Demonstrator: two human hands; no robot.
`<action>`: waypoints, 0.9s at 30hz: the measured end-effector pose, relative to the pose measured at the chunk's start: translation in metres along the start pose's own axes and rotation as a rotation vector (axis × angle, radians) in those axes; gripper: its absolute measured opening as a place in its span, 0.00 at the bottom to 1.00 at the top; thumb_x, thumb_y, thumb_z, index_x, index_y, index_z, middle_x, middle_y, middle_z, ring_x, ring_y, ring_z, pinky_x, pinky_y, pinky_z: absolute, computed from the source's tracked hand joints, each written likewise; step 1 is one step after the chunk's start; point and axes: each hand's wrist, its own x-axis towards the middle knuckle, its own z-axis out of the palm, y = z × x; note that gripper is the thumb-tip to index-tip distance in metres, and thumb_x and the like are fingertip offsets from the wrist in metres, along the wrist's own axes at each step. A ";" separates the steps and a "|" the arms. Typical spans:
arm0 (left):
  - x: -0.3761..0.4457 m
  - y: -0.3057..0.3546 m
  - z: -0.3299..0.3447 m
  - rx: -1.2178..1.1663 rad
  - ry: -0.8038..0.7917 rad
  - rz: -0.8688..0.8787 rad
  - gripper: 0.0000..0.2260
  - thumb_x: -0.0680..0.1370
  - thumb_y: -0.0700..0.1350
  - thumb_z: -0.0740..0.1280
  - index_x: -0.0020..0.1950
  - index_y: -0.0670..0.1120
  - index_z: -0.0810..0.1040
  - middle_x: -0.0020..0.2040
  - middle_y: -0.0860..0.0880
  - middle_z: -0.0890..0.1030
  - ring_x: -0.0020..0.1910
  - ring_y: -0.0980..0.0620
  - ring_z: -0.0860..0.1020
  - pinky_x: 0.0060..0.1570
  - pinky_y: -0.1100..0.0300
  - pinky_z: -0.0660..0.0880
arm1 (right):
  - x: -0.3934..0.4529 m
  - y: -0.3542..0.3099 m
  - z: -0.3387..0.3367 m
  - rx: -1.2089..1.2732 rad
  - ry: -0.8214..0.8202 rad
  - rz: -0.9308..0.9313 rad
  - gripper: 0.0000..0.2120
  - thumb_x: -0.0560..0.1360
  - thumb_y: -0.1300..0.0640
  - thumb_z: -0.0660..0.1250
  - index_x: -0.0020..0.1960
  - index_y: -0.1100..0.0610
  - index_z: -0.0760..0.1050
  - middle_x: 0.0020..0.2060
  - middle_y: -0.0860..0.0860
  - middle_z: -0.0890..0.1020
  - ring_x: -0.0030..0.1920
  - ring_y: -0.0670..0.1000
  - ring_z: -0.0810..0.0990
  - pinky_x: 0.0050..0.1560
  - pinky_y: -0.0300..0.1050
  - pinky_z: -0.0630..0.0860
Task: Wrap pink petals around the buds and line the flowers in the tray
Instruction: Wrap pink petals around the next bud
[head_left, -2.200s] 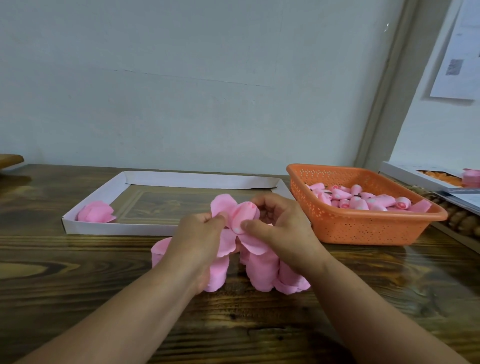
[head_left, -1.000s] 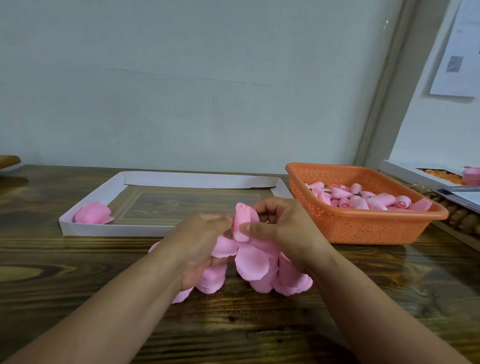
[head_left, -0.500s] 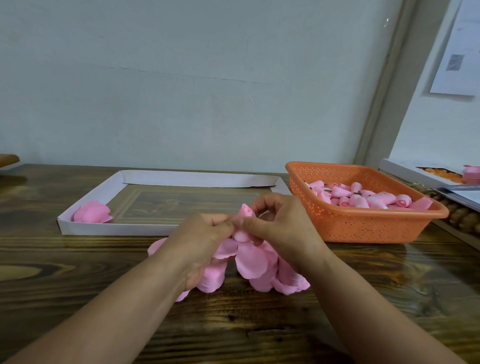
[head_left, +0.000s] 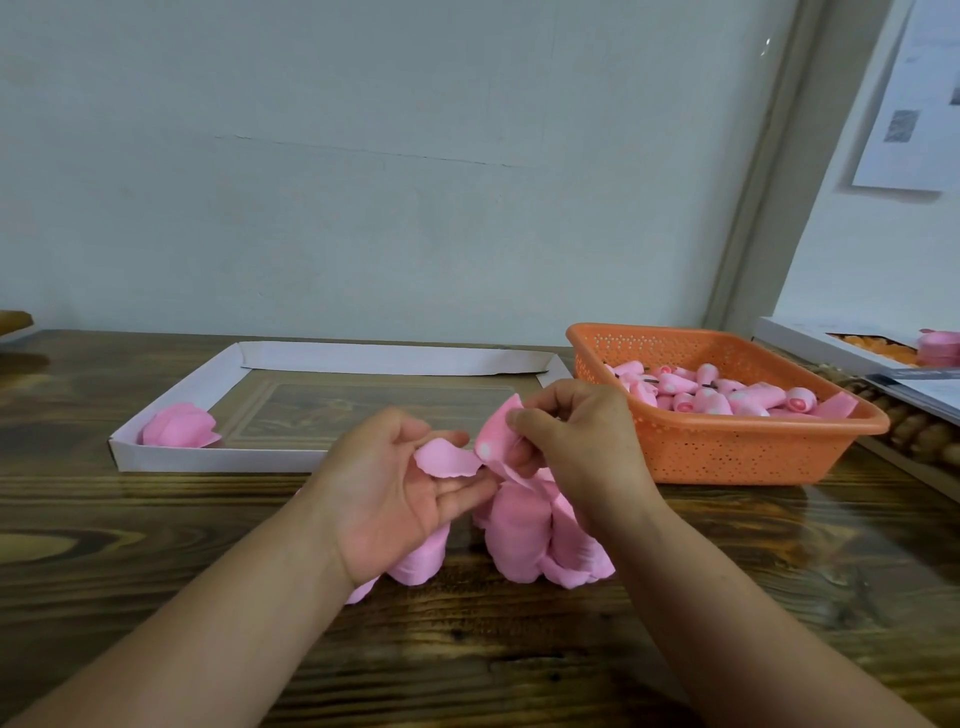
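Gripping a petal-wrapped bud (head_left: 496, 441), right hand (head_left: 576, 447); left hand (head_left: 400, 488) open over dark wooden table (head_left: 156, 545).

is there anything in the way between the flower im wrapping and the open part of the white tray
Nothing visible blocks it. The half-wrapped flower in the right hand sits just in front of the tray, whose low near wall is the only thing to lift over; one finished flower occupies its left corner.
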 end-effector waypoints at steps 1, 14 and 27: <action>-0.001 0.001 -0.001 -0.036 -0.030 -0.006 0.23 0.75 0.36 0.52 0.69 0.30 0.63 0.60 0.28 0.76 0.58 0.33 0.78 0.54 0.40 0.77 | 0.000 0.000 -0.001 -0.003 0.007 -0.005 0.11 0.72 0.68 0.67 0.31 0.61 0.74 0.21 0.54 0.77 0.22 0.49 0.76 0.30 0.47 0.76; 0.001 -0.010 -0.004 0.329 0.043 0.147 0.11 0.79 0.29 0.58 0.59 0.32 0.75 0.53 0.35 0.82 0.45 0.47 0.83 0.43 0.61 0.82 | -0.001 -0.006 -0.003 -0.097 -0.003 -0.031 0.11 0.73 0.68 0.66 0.33 0.60 0.74 0.19 0.48 0.75 0.19 0.44 0.72 0.24 0.37 0.69; 0.001 -0.019 0.001 0.575 0.359 0.376 0.02 0.77 0.41 0.68 0.45 0.43 0.78 0.43 0.38 0.83 0.41 0.43 0.80 0.48 0.48 0.77 | -0.009 -0.013 0.004 -0.167 -0.056 -0.135 0.09 0.73 0.65 0.67 0.37 0.69 0.75 0.27 0.63 0.77 0.27 0.54 0.72 0.31 0.51 0.73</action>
